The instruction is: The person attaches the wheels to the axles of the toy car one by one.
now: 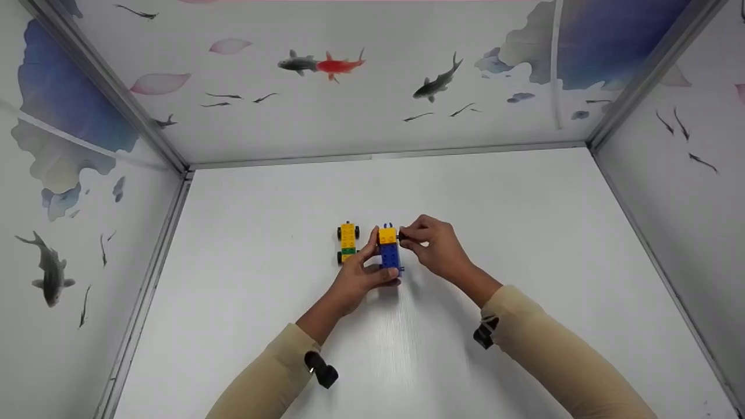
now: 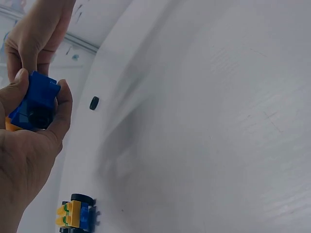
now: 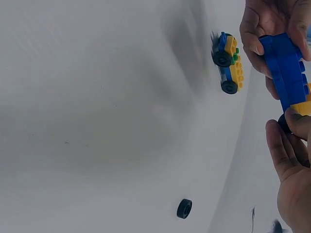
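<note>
My left hand (image 1: pixel 361 279) grips a toy car (image 1: pixel 389 256) built of blue and yellow bricks, holding it up over the table with the thumb on one side and fingers on the other. Beside the yellow brick at its far end, my right hand (image 1: pixel 433 241) pinches a small black wheel (image 3: pixel 284 123) against the car's right side. The left wrist view shows another black wheel (image 2: pixel 40 118) on the held car, partly in shadow. A bare axle stub sticks out at its near right side in the head view.
Left of the hands, a second toy car (image 1: pixel 348 238) of yellow, green and blue bricks stands on its black wheels. A loose black wheel (image 3: pixel 184 208) lies on the white table (image 1: pixel 262 291). Printed panels (image 1: pixel 372 116) wall the table at the back and both sides.
</note>
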A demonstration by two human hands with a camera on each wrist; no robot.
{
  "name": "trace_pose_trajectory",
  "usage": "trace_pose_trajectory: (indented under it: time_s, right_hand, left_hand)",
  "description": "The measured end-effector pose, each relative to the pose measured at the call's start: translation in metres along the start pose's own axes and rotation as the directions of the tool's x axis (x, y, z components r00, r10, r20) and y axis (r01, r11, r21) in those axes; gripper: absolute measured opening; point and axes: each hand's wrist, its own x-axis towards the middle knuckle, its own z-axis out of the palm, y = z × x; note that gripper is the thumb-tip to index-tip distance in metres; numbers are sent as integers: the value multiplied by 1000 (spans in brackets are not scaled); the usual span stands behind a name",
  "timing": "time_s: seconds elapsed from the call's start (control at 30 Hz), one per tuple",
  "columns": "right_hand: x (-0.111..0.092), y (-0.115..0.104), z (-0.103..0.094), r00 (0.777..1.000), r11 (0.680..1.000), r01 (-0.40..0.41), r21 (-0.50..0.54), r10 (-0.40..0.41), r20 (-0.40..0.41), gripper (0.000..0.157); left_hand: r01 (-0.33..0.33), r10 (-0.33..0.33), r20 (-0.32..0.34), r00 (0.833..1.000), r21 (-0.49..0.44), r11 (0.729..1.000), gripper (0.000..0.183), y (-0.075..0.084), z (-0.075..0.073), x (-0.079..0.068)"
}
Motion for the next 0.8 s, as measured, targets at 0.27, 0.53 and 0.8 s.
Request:
trace_pose_trajectory:
  time_s: [0.27, 0.53, 0.8]
  right_hand:
    - [3, -1, 1, 1000, 1000, 4, 30, -4, 17, 31]
    - [5, -4, 2, 1000, 998, -2, 67, 1, 18, 31]
    - [4, -1, 2, 1000, 997, 5, 76, -5, -1, 31]
  left_hand:
    - [-4, 4, 11, 1000, 19, 1000, 111, 3, -2, -2]
    - [13, -13, 2, 1000, 18, 1000, 111, 2, -2, -1]
    - [8, -7, -14, 1000, 31, 999, 110, 3, -3, -1]
